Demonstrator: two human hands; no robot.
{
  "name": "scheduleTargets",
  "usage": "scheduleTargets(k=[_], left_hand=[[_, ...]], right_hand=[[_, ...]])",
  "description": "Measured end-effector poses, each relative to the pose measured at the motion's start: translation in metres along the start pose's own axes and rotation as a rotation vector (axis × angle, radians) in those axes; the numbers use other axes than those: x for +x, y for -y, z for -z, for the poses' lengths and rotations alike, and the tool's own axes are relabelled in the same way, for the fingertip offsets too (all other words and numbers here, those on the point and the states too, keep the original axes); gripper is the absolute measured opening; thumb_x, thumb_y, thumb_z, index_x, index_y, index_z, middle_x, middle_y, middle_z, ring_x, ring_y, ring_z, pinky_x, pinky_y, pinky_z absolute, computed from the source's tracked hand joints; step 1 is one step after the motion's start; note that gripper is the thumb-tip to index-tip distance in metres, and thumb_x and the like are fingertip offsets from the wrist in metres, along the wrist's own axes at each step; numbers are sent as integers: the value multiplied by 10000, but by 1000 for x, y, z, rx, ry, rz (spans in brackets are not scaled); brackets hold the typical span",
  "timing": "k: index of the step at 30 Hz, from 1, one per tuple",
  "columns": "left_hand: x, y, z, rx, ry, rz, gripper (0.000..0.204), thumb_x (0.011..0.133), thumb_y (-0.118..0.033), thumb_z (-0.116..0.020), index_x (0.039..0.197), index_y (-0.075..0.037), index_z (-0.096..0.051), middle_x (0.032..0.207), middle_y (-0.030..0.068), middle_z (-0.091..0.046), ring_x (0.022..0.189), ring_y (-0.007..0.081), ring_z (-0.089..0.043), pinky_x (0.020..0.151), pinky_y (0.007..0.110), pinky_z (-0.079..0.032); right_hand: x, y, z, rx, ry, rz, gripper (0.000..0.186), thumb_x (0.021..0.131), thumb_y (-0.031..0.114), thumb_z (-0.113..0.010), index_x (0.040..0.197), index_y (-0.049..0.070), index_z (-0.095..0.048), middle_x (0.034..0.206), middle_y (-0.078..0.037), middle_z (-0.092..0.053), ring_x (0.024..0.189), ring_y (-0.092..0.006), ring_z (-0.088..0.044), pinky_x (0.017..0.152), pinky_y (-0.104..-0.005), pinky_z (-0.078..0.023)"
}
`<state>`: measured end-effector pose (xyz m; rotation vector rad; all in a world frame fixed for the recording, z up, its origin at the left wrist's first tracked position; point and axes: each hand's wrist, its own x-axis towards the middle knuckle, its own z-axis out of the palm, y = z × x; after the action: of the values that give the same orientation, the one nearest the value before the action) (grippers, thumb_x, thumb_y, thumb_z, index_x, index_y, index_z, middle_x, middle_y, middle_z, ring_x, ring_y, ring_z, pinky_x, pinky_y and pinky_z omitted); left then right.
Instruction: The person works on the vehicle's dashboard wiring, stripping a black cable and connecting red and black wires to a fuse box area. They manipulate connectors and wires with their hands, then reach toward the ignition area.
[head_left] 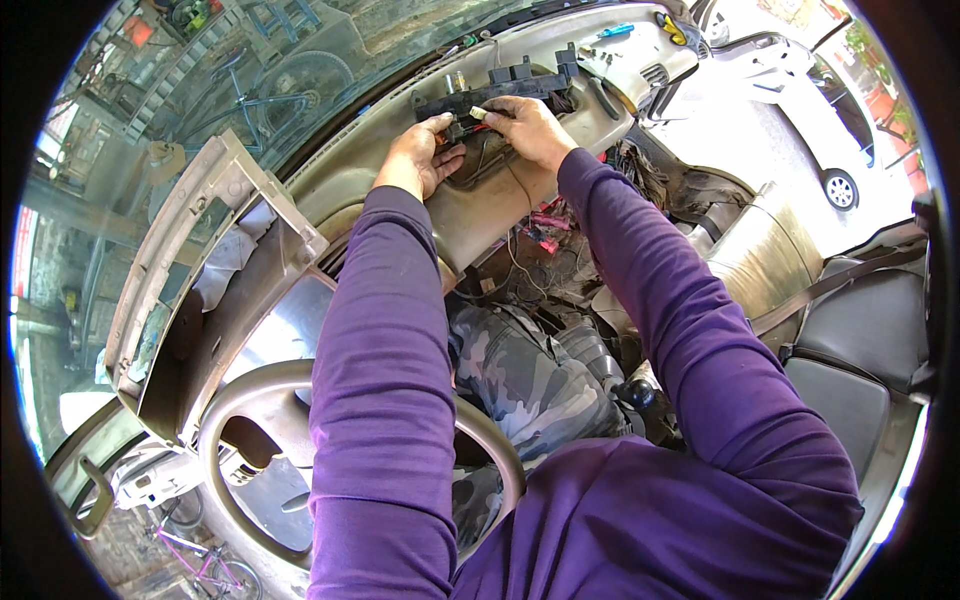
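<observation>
Both my arms reach forward over the beige dashboard (490, 215). Between the thumb and fingers of my right hand (532, 130) is a small cream-coloured plug connector (478, 113). Close beside it, my left hand (418, 157) has its thumb and fingers bent around a small dark part (457, 131), whose exact kind I cannot make out. Just beyond my hands, a long black plastic bracket (500, 95) lies across the dash top. Under my hands is an opening in the dash, partly hidden by my fingers. A thin wire (517, 180) hangs down from there.
The steering wheel (212, 440) is at lower left, with a loose beige trim panel (150, 290) standing above it. Loose wiring (640, 175) hangs at the dash's right end. A blue-handled tool (615, 31) lies on the dash. A gear lever (640, 390) rises near my camouflage-clad leg.
</observation>
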<state>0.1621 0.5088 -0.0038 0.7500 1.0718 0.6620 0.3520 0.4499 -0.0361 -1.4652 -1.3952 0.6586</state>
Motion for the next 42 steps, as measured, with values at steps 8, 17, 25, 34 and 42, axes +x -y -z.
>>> scheduleTargets(k=[8,17,25,34,42], left_hand=[[-8,-2,1,86,73,-17,512,928,-308,-753,1281,-37,-500,1242,115,-471,1117,324,-611,995,450,-520],[9,10,6,-30,102,-49,354,953,-131,-687,1253,6,-559,1185,139,-582,1082,306,-634,1020,461,-506],[14,8,7,-67,-10,-189,280,933,-45,-690,1182,34,-588,1135,149,-645,1049,282,-662,992,434,-530],[8,8,7,56,-25,-182,208,933,-71,-718,1104,8,-631,1106,137,-672,1010,277,-683,944,423,-549],[0,6,2,83,11,-166,341,957,-156,-717,1238,19,-631,1182,130,-663,1059,286,-668,970,430,-527]], right_hand=[[0,10,-3,-68,-18,-40,315,968,190,-663,1144,-67,-707,1058,-202,-749,959,-247,-700,900,-355,-523],[8,4,11,408,87,-234,265,952,139,-682,1149,-38,-690,982,-99,-721,825,-164,-682,746,-306,-553],[11,-16,25,552,78,-133,398,880,22,-709,1240,-98,-589,1037,-128,-688,868,-183,-697,784,-292,-570],[8,-3,12,297,56,-96,192,955,76,-689,1072,-75,-706,848,-40,-687,681,-98,-590,647,-272,-516],[8,1,12,219,73,-113,239,1039,131,-592,1171,-40,-697,885,-13,-663,669,-65,-527,630,-234,-478]])
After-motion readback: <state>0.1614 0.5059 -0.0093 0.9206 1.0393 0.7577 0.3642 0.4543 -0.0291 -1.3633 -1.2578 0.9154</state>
